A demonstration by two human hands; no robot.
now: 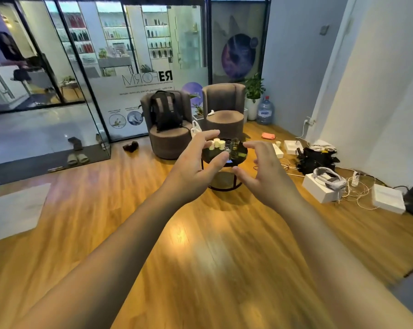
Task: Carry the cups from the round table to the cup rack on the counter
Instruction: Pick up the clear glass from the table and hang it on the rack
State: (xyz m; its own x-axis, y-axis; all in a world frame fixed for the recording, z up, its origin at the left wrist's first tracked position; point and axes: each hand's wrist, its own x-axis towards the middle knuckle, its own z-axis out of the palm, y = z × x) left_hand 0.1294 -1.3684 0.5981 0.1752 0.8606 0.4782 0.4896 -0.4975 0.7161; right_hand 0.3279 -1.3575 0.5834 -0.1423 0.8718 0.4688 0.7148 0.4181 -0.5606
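Both arms stretched forward over wood floor [200, 245]. Left hand [191, 172] and right hand [265, 176] empty, fingers spread apart, loosely bent, touching nothing. Cups [218, 143] plus glasses [235, 144] on round table [242, 154], well ahead, in front of two armchairs [224, 115].

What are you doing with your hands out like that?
A person is reaching both arms out toward a small round table across the wooden floor. The left hand and right hand are open and empty, with no grip on anything yet. The cups and a couple of glasses stand on the table, in front of two brown armchairs. The cup rack and counter are not in view.
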